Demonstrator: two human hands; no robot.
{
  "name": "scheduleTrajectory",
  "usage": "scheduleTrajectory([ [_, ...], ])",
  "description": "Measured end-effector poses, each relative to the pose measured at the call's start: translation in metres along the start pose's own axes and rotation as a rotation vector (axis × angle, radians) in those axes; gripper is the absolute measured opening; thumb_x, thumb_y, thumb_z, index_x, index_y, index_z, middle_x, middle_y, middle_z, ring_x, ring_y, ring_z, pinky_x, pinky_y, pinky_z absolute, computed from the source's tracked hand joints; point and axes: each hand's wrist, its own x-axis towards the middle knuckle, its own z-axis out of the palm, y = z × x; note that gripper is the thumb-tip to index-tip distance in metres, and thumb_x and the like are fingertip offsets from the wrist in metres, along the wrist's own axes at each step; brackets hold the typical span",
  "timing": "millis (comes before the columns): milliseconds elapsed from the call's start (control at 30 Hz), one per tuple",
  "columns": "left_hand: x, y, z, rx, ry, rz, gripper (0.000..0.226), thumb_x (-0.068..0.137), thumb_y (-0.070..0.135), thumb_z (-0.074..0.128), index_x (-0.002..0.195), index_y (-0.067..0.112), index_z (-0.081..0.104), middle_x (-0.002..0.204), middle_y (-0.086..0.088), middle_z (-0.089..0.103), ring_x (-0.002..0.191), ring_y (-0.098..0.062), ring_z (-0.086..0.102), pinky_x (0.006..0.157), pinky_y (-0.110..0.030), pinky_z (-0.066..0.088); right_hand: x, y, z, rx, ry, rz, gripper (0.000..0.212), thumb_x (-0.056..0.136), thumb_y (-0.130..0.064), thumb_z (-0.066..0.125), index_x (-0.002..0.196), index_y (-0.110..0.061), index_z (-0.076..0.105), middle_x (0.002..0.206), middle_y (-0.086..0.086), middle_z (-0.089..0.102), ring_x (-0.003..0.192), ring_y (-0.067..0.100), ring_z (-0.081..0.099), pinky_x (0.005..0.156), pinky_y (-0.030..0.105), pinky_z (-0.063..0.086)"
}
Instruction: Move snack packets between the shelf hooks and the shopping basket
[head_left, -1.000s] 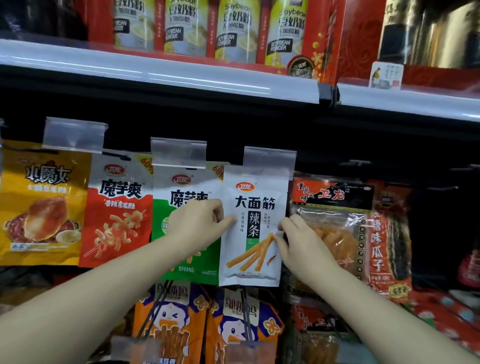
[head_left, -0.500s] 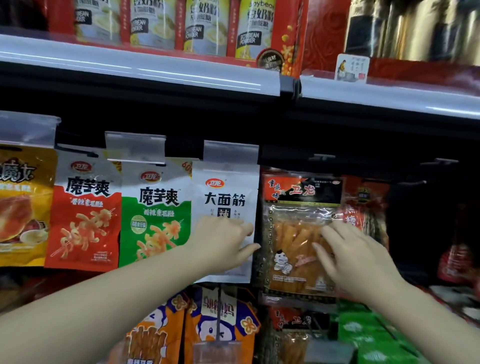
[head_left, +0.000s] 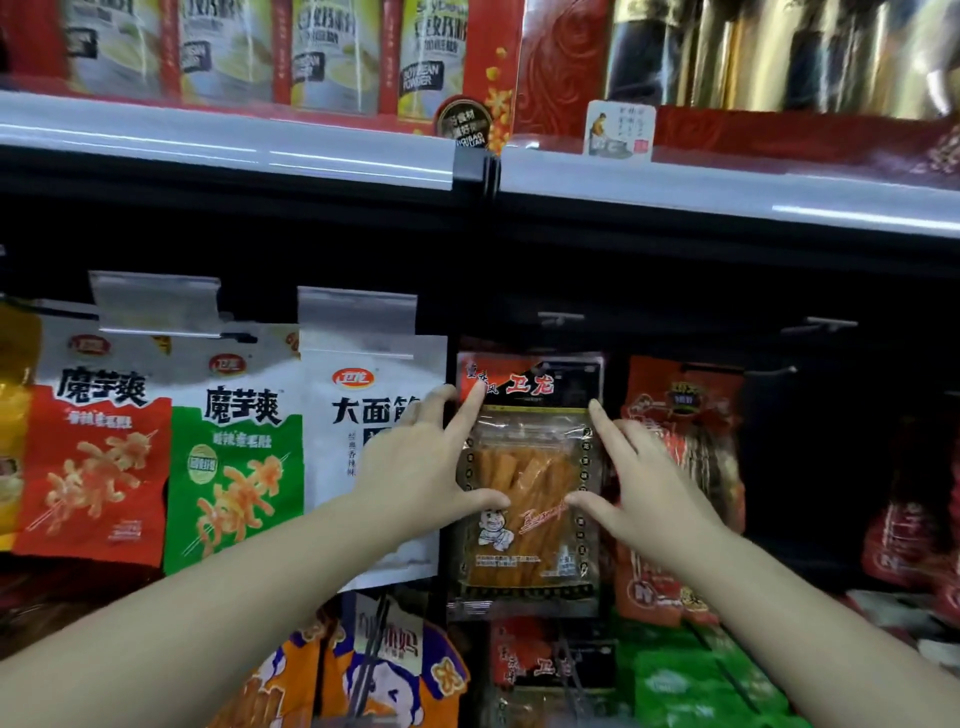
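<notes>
Shelf-front: both hands (head_left: 426, 467) now apparently flanking clear packet (head_left: 530, 499).

upper shelf (head_left: 223, 137) with a pale, glossy front rail catching streaks of light, split by a dark joint (head_left: 475, 169) near the middle. above it, tall packs of soybean powder (head_left: 332, 52) in a red display box, beside a red patterned panel (head_left: 563, 62). further right, dark and gold cylinders (head_left: 769, 52), blurred. small printed card (head_left: 619, 127) propped on the rail. beneath the shelf, deep black backing (head_left: 675, 291), unlit, with bare metal pegs (head_left: 561, 317) jutting forward. clear plastic label holders (head_left: 156, 304) at the peg ends on the left. overall dim, light mostly from above and in front. lower edge soft with blur.
</notes>
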Motion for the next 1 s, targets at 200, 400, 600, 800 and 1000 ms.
scheduleTrajectory([
  [200, 0.010, -0.001, 0.006, 0.029, -0.004, -0.055, 0.111, 0.069, 0.083, 0.047, 0.149, 0.037, -0.016, 0.158, 0.004, 0.006, 0.143, -0.019, 0.021, 0.087, -0.031, 0.051, 0.013, 0.003, 0.010, -0.047, 0.009, -0.062, 0.098, 0.085, -0.061, 0.049, 0.149, -0.024, -0.016, 0.145, -0.002, 0.028, 0.133, 0.015, 0.030, 0.100, 0.028, 0.040],
  [400, 0.001, -0.001, 0.008, 0.065, 0.020, -0.041, 0.110, 0.073, 0.081, 0.046, 0.150, 0.032, -0.016, 0.154, 0.002, 0.016, 0.136, -0.020, 0.031, 0.076, -0.028, 0.053, 0.001, 0.010, 0.019, -0.123, 0.041, -0.114, 0.095, 0.091, -0.055, 0.045, 0.147, -0.019, -0.022, 0.140, -0.001, 0.032, 0.127, 0.017, 0.035, 0.104, 0.028, 0.035],
  [600, -0.015, -0.003, 0.005, 0.053, -0.012, 0.015, 0.100, 0.078, 0.079, 0.038, 0.153, 0.028, -0.006, 0.161, 0.008, 0.005, 0.141, -0.020, 0.027, 0.098, -0.032, 0.045, -0.007, 0.011, 0.018, -0.171, 0.095, -0.165, 0.083, 0.094, -0.046, 0.046, 0.151, -0.014, -0.004, 0.140, 0.002, 0.036, 0.125, 0.019, 0.041, 0.101, 0.031, 0.040],
  [800, -0.028, -0.012, 0.006, 0.057, -0.057, 0.040, 0.090, 0.084, 0.073, 0.040, 0.153, 0.025, 0.008, 0.161, 0.005, 0.004, 0.145, -0.017, 0.018, 0.105, -0.034, 0.040, -0.003, 0.012, 0.021, -0.242, 0.121, -0.164, 0.071, 0.085, -0.020, 0.061, 0.145, -0.004, 0.029, 0.126, 0.009, 0.053, 0.106, 0.027, 0.056, 0.084, 0.038, 0.052],
  [1000, -0.038, -0.014, 0.008, 0.020, 0.052, 0.054, 0.065, 0.092, 0.051, 0.050, 0.147, 0.020, 0.036, 0.147, 0.000, 0.042, 0.131, -0.022, 0.044, 0.090, -0.038, 0.051, 0.002, 0.003, 0.014, -0.236, 0.354, -0.193, 0.040, 0.080, -0.015, 0.067, 0.116, 0.001, 0.059, 0.110, 0.016, 0.061, 0.092, 0.033, 0.060, 0.069, 0.042, 0.052],
])
